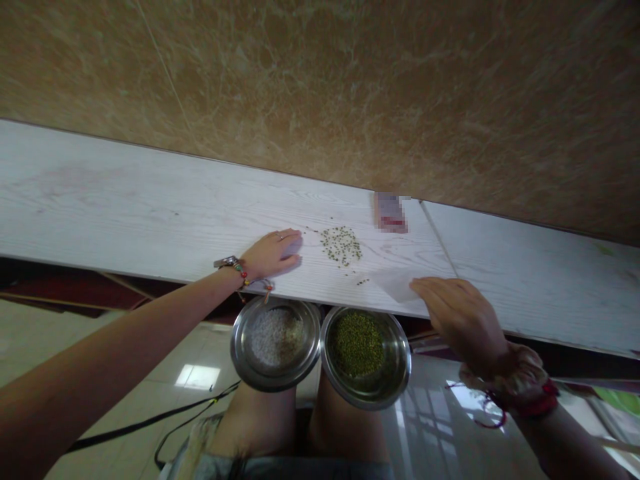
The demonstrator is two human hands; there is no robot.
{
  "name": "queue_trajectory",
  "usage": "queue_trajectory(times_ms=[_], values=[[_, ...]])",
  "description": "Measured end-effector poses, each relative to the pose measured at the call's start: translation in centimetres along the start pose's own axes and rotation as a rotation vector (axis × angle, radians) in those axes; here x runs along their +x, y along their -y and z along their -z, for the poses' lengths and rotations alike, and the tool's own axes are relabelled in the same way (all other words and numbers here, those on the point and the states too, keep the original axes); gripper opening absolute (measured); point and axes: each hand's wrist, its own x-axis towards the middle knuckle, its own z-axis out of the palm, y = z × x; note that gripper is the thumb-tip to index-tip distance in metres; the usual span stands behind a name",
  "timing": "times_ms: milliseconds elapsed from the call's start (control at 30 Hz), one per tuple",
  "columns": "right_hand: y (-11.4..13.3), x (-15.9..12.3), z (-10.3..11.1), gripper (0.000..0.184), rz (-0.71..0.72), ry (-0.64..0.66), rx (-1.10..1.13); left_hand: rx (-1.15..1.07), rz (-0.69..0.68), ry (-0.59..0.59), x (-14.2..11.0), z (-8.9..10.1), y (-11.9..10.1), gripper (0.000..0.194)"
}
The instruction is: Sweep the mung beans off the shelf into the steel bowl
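A loose patch of small green beans (341,245), which look like mung beans, lies on the white wooden tabletop (190,200). To the left of the beans my left hand (273,255) rests flat on the wood with its fingers stretched out, holding nothing. My right hand (460,317) pinches a thin whitish sheet (397,283) by its right end; the sheet's left edge is close to a few stray beans. Below the table edge, a steel bowl of green beans (359,343) stands beside a steel bowl of white grains (275,339), both above my thighs.
A phone-like object (391,212), blurred out, lies near the back edge of the tabletop. Behind it rises a brown marbled wall (320,87). Dark cords (165,417) hang at the lower left over the tiled floor (120,373).
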Motion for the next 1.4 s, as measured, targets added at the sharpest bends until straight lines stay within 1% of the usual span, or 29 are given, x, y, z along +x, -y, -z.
queue_trajectory(times_ms=[167, 333, 467, 633, 733, 1133, 1267, 1400], values=[[0.2, 0.1, 0.7, 0.032, 0.013, -0.005, 0.01, 0.003, -0.003, 0.008, 0.0, 0.0, -0.1, 0.057], [0.8, 0.3, 1.6, 0.029, 0.016, -0.031, 0.021, -0.007, -0.01, -0.007, -0.1, -0.1, 0.0, 0.055], [1.0, 0.4, 1.5, 0.029, 0.009, -0.017, 0.013, -0.01, -0.024, -0.024, 0.0, -0.2, 0.2, 0.053], [1.2, 0.2, 1.7, 0.029, -0.001, -0.006, 0.032, -0.005, -0.007, 0.002, 0.0, -0.1, 0.1, 0.057], [1.2, 0.1, 1.9, 0.027, 0.002, -0.016, 0.049, -0.003, -0.014, -0.003, 0.1, -0.1, 0.1, 0.055], [0.8, 0.5, 1.1, 0.031, 0.047, 0.002, 0.028, -0.015, -0.022, -0.015, 0.0, -0.1, 0.1, 0.052], [0.6, 0.4, 1.1, 0.031, 0.019, 0.001, 0.017, -0.011, -0.013, -0.011, 0.1, -0.1, 0.1, 0.053], [0.6, 0.1, 0.9, 0.035, 0.0, 0.047, 0.081, -0.026, -0.019, -0.023, 0.1, -0.2, 0.2, 0.052]])
